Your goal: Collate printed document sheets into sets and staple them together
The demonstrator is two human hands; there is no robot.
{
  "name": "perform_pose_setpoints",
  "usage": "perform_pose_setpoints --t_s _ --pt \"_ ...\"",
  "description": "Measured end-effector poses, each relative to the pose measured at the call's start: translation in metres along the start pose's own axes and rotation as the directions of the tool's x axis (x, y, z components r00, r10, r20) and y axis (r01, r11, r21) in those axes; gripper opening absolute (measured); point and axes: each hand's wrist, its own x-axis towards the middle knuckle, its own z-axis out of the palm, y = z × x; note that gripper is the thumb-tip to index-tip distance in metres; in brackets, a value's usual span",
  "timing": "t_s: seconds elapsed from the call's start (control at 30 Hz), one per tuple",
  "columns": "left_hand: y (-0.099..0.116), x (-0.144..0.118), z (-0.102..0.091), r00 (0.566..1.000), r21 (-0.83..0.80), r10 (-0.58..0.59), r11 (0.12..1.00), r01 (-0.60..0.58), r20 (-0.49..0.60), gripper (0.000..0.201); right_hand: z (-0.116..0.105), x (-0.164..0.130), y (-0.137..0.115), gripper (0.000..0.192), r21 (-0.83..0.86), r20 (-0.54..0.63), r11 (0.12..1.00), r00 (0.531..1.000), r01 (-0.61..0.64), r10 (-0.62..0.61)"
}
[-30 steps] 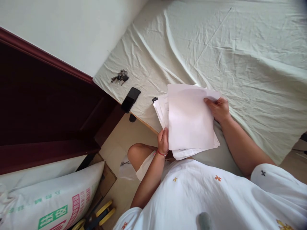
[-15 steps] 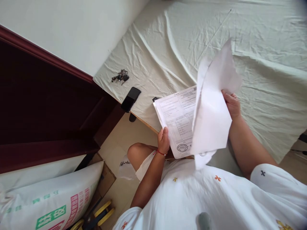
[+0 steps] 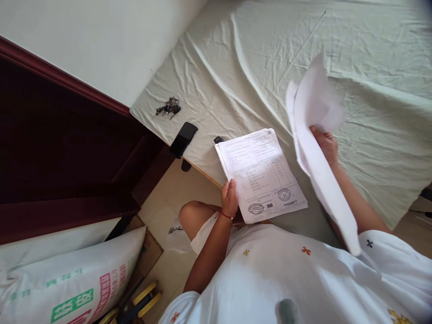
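Printed sheets in a stack (image 3: 259, 175) lie tilted at the bed's edge, with text, a table and two round stamps on the top page. My left hand (image 3: 230, 198) grips the stack's left edge, thumb on top. My right hand (image 3: 326, 145) is closed on several loose paper sheets (image 3: 315, 148), held up and bent to the right of the stack. Those sheets are slightly blurred, and their print faces away from me. A gap now shows between them and the stack. Fingers under the paper are hidden in both hands.
On the pale bed sheet (image 3: 243, 81) lie a bunch of keys (image 3: 169, 107) and a black phone (image 3: 184, 139). A small black object (image 3: 218, 139) pokes out behind the stack. Dark red panelling (image 3: 67, 135) and a white printed sack (image 3: 77, 279) stand at the left.
My right hand's sheets have swung right, off the stack, uncovering the whole top page with its second stamp. My left hand has stayed in place.
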Motion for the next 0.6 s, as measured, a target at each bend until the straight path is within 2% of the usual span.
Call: perform_pose_setpoints --t_s 0.07,0.13,0.27,0.37,0.43,0.6 --pt "0.0 0.0 0.0 1.0 0.001 0.011 1.0 -0.011 0.001 0.058 0.006 -0.005 -0.001 0.042 0.069 -0.039 0.997 0.999 -0.02 0.022" --pt "0.0 0.0 0.0 1.0 0.005 0.026 1.0 -0.026 0.009 0.057 0.01 -0.009 0.002 0.036 0.048 -0.023 0.999 1.0 -0.015 0.016" --pt "0.0 0.001 -0.003 0.999 0.06 0.047 0.997 -0.047 -0.004 0.057 0.011 -0.009 0.015 0.022 -0.15 0.1 0.985 0.992 0.085 -0.071" --pt "0.003 0.0 -0.004 0.997 0.122 0.073 0.99 -0.07 -0.024 0.061 0.007 -0.004 0.024 0.02 -0.342 0.187 0.913 0.968 0.221 -0.164" --pt "0.005 0.0 -0.004 0.996 0.148 0.087 0.986 -0.083 -0.025 0.062 0.004 -0.002 0.028 0.018 -0.44 0.191 0.857 0.961 0.268 -0.202" --pt "0.004 -0.002 -0.006 0.993 0.198 0.119 0.974 -0.113 -0.02 0.061 0.001 0.001 0.03 0.019 -0.559 0.123 0.778 0.957 0.287 -0.264"
